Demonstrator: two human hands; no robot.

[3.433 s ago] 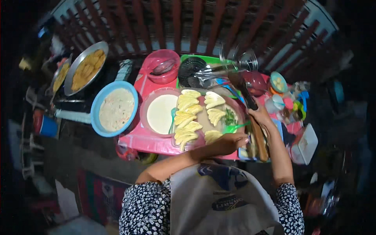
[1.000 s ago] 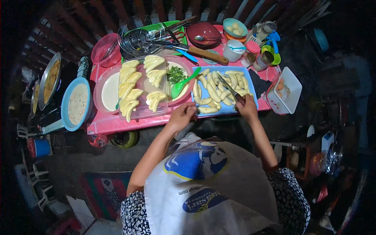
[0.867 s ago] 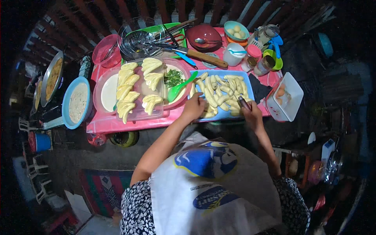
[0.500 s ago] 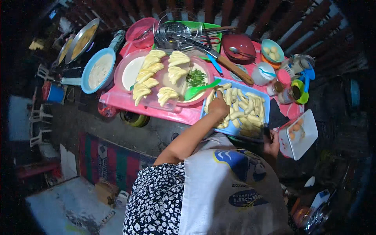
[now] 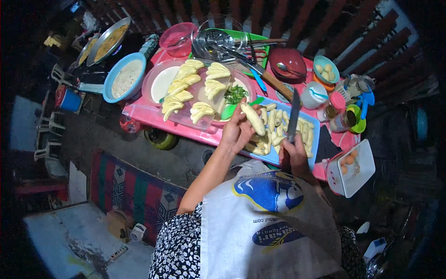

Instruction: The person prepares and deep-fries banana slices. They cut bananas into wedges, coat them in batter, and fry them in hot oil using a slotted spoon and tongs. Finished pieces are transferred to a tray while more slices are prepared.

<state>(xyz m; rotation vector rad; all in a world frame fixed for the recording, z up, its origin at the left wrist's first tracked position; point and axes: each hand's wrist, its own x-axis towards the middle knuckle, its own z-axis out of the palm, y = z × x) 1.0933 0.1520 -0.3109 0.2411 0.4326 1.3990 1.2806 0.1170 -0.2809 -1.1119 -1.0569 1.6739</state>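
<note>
My left hand holds up a peeled banana, its fingers wrapped around the near side. A knife stands blade up in my right hand, just right of the banana. Beneath both hands lies a light blue tray filled with several peeled bananas. Left of the tray, bananas sliced into fans rest on a clear plastic lid. The lid lies across two pink basins, one with white batter, the other with chopped green leaves and a green spoon.
A blue strainer-like bowl of batter stands at the left, near pans of frying food. Jars, a white tub and a bowl of pale balls crowd the right. A white container with eggs sits at the right edge.
My left hand has lifted a banana from the tray and turned upward with it. My right hand has brought the knife up from the tray's right corner, over the bananas.
</note>
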